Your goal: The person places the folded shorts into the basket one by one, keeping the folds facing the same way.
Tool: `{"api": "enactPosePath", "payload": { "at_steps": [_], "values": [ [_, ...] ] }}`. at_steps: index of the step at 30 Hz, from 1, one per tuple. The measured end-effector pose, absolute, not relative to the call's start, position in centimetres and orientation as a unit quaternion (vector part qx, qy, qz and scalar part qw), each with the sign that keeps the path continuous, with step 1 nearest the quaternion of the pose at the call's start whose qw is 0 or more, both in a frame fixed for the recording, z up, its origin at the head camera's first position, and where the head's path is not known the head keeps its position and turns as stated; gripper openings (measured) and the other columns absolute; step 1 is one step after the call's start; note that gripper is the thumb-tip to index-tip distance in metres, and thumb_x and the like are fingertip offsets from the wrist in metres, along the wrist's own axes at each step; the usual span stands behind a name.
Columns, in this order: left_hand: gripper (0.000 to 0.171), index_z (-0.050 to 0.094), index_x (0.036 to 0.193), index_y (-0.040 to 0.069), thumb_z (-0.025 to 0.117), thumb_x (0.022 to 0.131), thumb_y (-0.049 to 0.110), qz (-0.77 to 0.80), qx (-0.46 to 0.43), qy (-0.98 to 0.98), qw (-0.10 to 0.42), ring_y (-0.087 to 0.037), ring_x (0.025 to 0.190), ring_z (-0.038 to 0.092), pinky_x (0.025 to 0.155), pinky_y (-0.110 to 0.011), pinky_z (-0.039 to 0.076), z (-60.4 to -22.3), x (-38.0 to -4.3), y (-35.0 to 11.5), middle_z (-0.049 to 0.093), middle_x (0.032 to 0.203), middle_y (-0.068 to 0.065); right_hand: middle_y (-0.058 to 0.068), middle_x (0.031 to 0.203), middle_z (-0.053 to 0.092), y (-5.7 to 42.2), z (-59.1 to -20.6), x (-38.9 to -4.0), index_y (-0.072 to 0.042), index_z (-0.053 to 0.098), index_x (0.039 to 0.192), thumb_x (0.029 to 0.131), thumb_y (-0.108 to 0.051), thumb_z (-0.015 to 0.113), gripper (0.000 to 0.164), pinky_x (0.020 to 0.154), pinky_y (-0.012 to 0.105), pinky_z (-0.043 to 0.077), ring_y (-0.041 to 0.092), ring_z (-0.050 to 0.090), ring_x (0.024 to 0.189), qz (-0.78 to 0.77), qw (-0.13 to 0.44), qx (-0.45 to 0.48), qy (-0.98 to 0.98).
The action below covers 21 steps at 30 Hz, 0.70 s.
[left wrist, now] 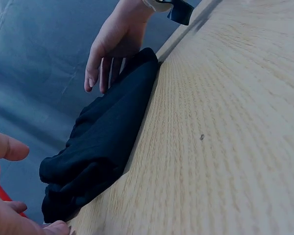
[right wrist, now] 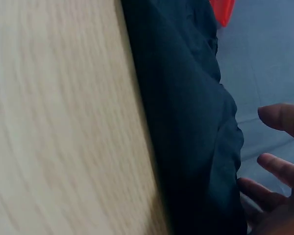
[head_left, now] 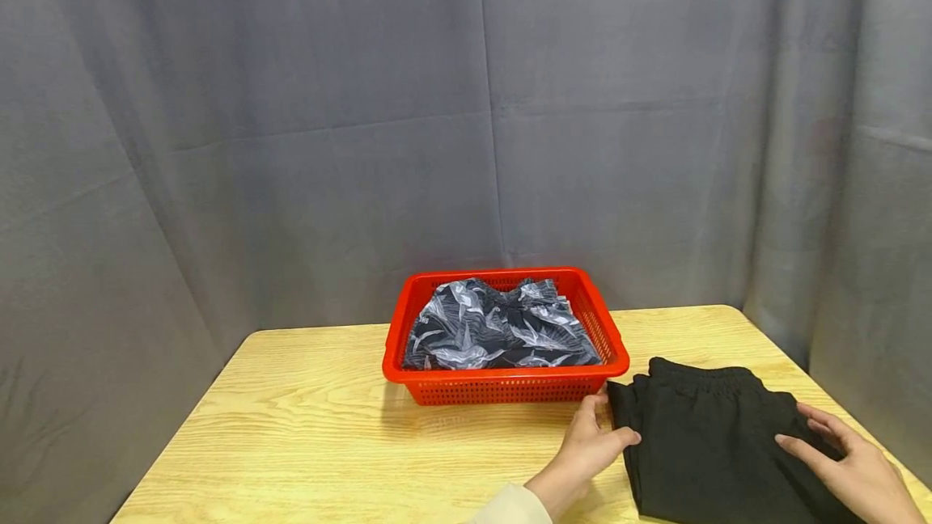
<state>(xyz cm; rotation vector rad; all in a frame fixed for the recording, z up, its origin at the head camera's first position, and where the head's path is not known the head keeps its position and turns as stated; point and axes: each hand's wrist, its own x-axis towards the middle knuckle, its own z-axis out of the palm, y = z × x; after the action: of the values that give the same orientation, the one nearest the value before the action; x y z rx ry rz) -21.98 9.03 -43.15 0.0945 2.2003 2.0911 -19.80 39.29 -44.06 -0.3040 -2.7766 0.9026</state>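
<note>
Folded black pants (head_left: pixel 717 443) with a gathered waistband lie on the table at the right. In the head view my left hand (head_left: pixel 591 445) is at their left edge, thumb and fingers spread apart. The left wrist view shows that hand's fingertips (left wrist: pixel 56 227) low by the folded layers of the pants (left wrist: pixel 103 142); whether they touch the cloth I cannot tell. Over the right side of the pants is my right hand (head_left: pixel 852 459), its fingers loosely extended. In the right wrist view its fingers (right wrist: pixel 279 169) hover beside the cloth's edge, holding nothing.
A red plastic basket (head_left: pixel 502 386) stands at the back middle of the wooden table (head_left: pixel 306 427). Inside it lies a black garment with a grey and white leaf-like print (head_left: pixel 502 330). Grey curtains (head_left: pixel 364 144) hang behind and at both sides.
</note>
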Motion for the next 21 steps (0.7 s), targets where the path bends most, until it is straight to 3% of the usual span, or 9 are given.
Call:
{"api": "enactPosePath", "payload": {
  "at_steps": [6, 13, 21],
  "values": [
    [0.054, 0.054, 0.119, 0.002, 0.072, 0.069, 0.0, 0.705, 0.028, 0.706, 0.059, -0.036, 0.111, 0.051, 0.094, -0.052, 0.041, -43.5, -22.1, 9.4, 0.056, 0.118, -0.013, 0.043, 0.137, 0.03, 39.8, -44.3, -20.1, 0.014, 0.033, 0.137, 0.091, -0.053, 0.058, 0.084, 0.089, 0.066, 0.035, 0.06, 0.034, 0.117, 0.292, 0.072, -0.109, -0.947],
    [0.056, 0.051, 0.121, 0.001, 0.07, 0.069, -0.004, 0.722, 0.025, 0.687, 0.081, -0.028, 0.098, 0.056, 0.092, -0.05, 0.044, -43.5, -22.2, 9.9, 0.057, 0.106, -0.011, 0.046, 0.137, 0.022, 40.0, -44.1, -20.1, 0.014, 0.027, 0.139, 0.091, -0.058, 0.055, 0.092, 0.092, 0.065, 0.035, 0.063, 0.03, 0.12, 0.288, -0.002, -0.121, -0.95],
    [0.055, 0.052, 0.122, 0.003, 0.072, 0.071, -0.002, 0.705, 0.019, 0.698, 0.124, -0.034, 0.113, 0.049, 0.099, -0.055, 0.037, -42.8, -22.3, 10.7, 0.051, 0.122, -0.011, 0.048, 0.136, 0.02, 40.8, -44.0, -19.9, 0.017, 0.021, 0.138, 0.09, -0.058, 0.056, 0.096, 0.092, 0.065, 0.036, 0.064, 0.028, 0.121, 0.292, -0.038, -0.116, -0.949]
  ]
}}
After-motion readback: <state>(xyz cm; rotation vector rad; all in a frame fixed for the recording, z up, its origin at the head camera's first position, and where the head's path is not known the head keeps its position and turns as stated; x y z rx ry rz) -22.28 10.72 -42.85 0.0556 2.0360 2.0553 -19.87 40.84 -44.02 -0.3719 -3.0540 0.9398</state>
